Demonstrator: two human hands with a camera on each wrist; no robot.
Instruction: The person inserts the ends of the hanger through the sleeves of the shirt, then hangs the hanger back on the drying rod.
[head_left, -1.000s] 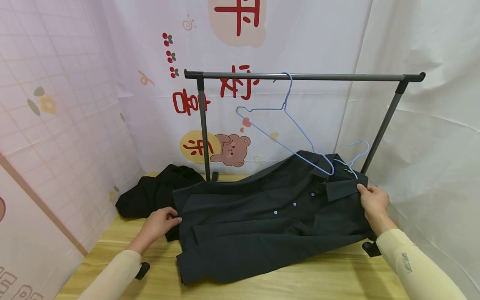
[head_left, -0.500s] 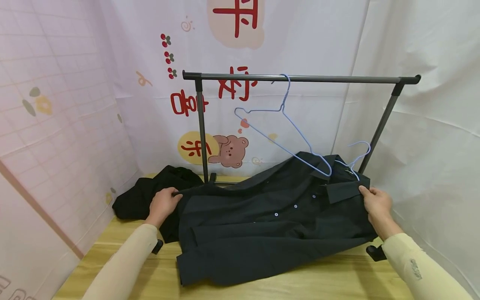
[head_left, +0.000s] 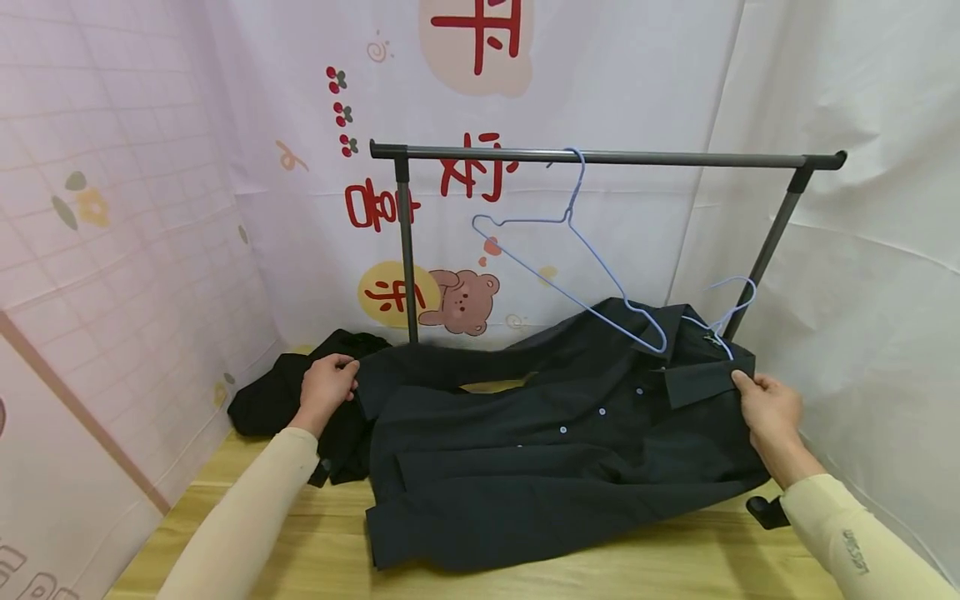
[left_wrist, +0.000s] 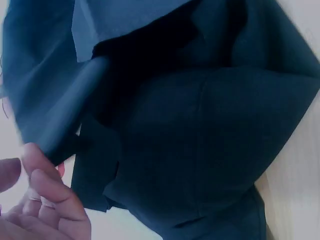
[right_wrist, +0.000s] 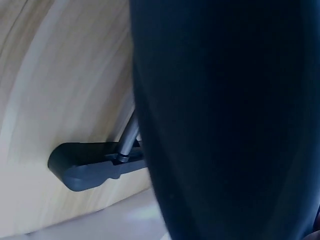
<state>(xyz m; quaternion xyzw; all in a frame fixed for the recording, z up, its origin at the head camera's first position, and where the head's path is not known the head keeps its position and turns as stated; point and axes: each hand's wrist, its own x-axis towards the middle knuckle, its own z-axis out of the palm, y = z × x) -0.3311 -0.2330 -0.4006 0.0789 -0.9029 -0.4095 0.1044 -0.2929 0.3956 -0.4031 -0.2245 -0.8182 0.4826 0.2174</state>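
A dark button-up shirt [head_left: 487, 483] lies spread over the table, its collar end to the right. My left hand [head_left: 327, 392] pinches the end of its far sleeve [head_left: 435, 362]; in the left wrist view my fingers [left_wrist: 50, 185] are right at the hem of the dark cloth [left_wrist: 165, 135]. My right hand [head_left: 772, 408] grips the shirt near the collar flap [head_left: 697, 383], thumb on top. A light blue wire hanger [head_left: 727, 321] is partly inside the neck there, its hook sticking out. In the right wrist view dark cloth [right_wrist: 225, 120] hides most of that hand.
A grey clothes rack [head_left: 622, 156] stands behind the shirt, with another blue wire hanger [head_left: 573, 217] hung on its bar and overlapping the collar in view. A black bundled garment [head_left: 277, 396] lies at the left. The rack's black foot [right_wrist: 90, 162] rests on the wooden table [right_wrist: 65, 90].
My left hand has moved from the shirt's left edge to the far sleeve and drawn it away from the body, opening a gap. My right hand and the collar end have shifted slightly right.
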